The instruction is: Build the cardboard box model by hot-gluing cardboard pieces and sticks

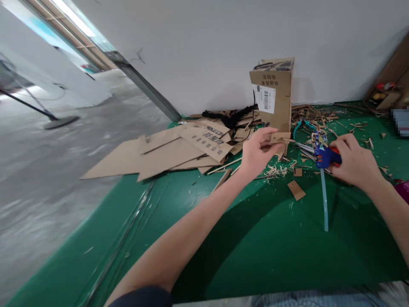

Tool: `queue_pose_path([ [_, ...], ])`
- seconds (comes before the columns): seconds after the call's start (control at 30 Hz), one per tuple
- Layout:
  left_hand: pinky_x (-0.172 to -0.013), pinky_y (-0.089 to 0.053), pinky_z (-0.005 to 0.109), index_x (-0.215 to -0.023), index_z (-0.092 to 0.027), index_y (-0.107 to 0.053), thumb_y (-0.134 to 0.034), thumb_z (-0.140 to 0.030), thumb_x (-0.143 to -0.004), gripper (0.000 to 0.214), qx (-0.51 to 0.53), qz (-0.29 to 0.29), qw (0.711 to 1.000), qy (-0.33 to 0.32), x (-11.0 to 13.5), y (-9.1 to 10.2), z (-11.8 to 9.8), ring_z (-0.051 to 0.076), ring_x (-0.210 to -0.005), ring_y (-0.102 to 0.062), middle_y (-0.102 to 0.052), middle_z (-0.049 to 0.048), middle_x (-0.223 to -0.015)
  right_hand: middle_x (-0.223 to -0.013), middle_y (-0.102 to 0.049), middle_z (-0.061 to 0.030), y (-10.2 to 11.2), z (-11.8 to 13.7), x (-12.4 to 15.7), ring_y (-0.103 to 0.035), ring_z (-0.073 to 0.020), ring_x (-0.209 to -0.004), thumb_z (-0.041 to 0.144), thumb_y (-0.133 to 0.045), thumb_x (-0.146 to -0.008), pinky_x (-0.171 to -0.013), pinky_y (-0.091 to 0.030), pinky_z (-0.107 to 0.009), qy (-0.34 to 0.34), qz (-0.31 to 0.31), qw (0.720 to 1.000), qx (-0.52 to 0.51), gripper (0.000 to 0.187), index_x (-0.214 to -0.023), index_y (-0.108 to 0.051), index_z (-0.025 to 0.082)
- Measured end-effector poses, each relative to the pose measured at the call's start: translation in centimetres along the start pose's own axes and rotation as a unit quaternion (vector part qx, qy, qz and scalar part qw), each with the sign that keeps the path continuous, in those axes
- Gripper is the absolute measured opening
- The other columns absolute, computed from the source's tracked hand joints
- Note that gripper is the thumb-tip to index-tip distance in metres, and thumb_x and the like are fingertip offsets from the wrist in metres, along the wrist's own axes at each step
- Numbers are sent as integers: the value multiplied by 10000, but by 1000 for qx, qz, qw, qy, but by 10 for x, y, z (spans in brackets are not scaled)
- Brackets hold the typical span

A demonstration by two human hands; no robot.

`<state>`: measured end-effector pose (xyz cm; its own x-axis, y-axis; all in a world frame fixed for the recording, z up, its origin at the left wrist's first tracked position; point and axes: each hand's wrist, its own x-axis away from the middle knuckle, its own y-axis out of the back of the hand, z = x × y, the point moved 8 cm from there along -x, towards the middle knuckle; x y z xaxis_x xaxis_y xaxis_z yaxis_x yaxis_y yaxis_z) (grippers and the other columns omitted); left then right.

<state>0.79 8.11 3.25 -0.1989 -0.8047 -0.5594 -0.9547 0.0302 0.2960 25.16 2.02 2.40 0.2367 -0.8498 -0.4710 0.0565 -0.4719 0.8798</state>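
My left hand (pixel 258 154) pinches a small cardboard piece (pixel 280 137) between thumb and fingers, in front of an upright cardboard box (pixel 277 100). My right hand (pixel 354 162) is closed around the handle of a blue glue gun (pixel 323 157) with an orange part by the fingers. A long pale-blue glue stick (pixel 324 200) sticks out of its back towards me. Slim silvery pointed things (pixel 305 147) show between the hands; their kind is unclear. Below lie a small cardboard rectangle with a hole (pixel 296 190) and a little cardboard square (pixel 298 172).
Flat cardboard sheets (pixel 179 149) are heaped at the left of the green table (pixel 249 251). Wood slivers (pixel 277 171) and cardboard scraps lie along the white wall (pixel 204 55). Teal-handled pliers (pixel 303 123) rest behind the hands. A brown box (pixel 391 76) stands far right.
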Motion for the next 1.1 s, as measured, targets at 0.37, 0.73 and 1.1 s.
queue_pose_path([
  [0.37, -795, -639, 346, -1153, -213, -558, -672, -233, -853, 322, 45, 15, 997, 54, -3, -4, 12, 215, -938, -745, -751, 49, -969, -1099, -609, -155, 5, 15, 5, -630, -275, -838, 286, -598, -791, -527, -440, -334, 90, -69, 989, -93, 337, -1097, -510, 174],
  [0.73, -822, -637, 344, -1156, -207, -592, -673, -243, -866, 303, 68, 146, 986, 39, 17, -37, -4, 220, -919, -756, -759, 68, -1001, -817, -669, 0, 9, 29, 9, -674, -214, -679, 251, -758, -761, -622, -528, -329, -34, -136, 921, -364, 371, -1033, -507, 268],
  [1.1, -794, -641, 351, -1241, -222, -632, -653, -260, -875, 368, -6, 175, 984, 17, 25, -46, -4, 222, -915, -750, -760, 60, -953, -884, -719, -36, 9, 35, 15, -699, -256, -721, 312, -735, -754, -628, -533, -352, -30, -129, 933, -334, 411, -1101, -520, 268],
])
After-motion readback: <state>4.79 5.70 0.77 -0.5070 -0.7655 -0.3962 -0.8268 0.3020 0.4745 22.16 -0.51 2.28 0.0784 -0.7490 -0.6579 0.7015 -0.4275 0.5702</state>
